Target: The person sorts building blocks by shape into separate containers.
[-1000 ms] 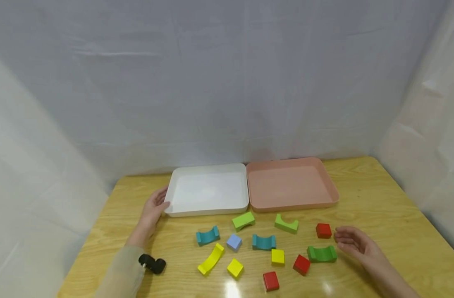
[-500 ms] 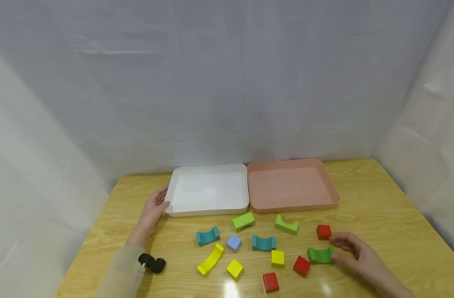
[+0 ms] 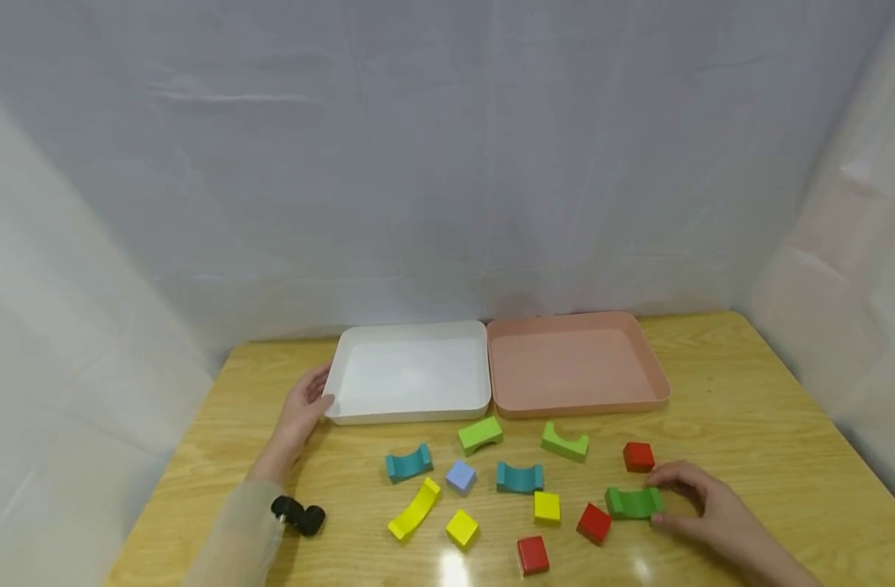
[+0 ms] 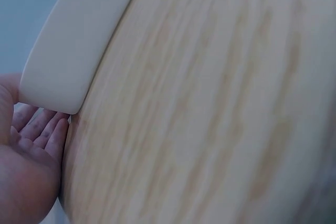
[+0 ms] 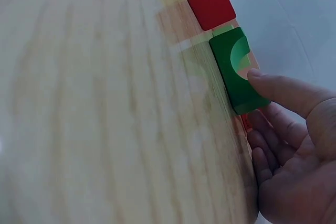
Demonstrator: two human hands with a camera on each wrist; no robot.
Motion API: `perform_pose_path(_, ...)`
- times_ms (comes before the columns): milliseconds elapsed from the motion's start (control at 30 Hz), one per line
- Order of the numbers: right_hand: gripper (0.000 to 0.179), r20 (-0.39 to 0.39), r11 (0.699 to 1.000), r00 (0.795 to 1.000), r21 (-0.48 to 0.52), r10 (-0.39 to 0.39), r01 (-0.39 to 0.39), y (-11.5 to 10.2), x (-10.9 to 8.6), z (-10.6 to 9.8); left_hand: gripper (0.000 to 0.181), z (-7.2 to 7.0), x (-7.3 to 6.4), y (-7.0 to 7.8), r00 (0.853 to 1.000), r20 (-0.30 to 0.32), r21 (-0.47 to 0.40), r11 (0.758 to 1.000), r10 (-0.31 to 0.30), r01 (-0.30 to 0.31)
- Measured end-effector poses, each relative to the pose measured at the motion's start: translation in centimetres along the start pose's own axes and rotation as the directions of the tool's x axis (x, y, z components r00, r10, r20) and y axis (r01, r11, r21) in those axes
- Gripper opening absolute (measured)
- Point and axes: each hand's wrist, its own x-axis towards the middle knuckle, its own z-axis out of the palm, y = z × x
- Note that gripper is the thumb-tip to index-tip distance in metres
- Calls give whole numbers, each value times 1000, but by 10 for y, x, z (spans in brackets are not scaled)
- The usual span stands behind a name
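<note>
My left hand (image 3: 298,413) holds the left side of the white tray (image 3: 411,417), thumb over the rim and fingers along the outer wall. In the left wrist view, those fingers (image 4: 44,129) are at the tray's corner (image 4: 63,61). My right hand (image 3: 707,514) has thumb and fingers about the right end of a green arch block (image 3: 633,503) lying on the table. The right wrist view shows the thumb against this block (image 5: 231,72), with the fingertips partly hidden behind it. A red cube (image 3: 639,457) sits just beyond, and another red cube (image 3: 594,523) lies left of the block.
A pink tray (image 3: 579,408) stands right beside the white one. In front lie two light green arches (image 3: 480,436), two teal arches (image 3: 519,478), a blue cube (image 3: 461,477), two yellow cubes (image 3: 546,508), a yellow curved block (image 3: 415,509) and a third red cube (image 3: 533,556).
My right hand has moved left to the green arch block, and its thumb and fingers have come round the block's right end. The left hand stays at the white tray.
</note>
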Motion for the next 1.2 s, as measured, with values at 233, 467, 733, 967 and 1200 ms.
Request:
perform_pose_path(233, 44, 17, 998, 1000, -57, 19, -18, -4, 1, -2, 64, -2, 0, 1, 1000, -2, 16, 1000, -7, 7)
perform_pose_path(467, 42, 47, 998, 998, -37, 44, -42, -4, 1, -6, 62, -2, 1, 2, 1000, 5, 3, 1000, 3, -3)
perform_pose_path(733, 42, 62, 998, 996, -14, 67, -66, -3, 3, -9, 63, -2, 1, 2, 1000, -3, -4, 1000, -6, 6)
perform_pose_path(967, 47, 122, 989, 984, 55, 130, -138, -6, 3, -15, 62, -2, 3, -2, 1000, -6, -3, 1000, 11, -11)
perform_pose_path(1200, 51, 154, 972, 970, 116, 187, -205, -10, 7, -20, 63, -2, 0, -2, 1000, -6, -9, 1000, 4, -4)
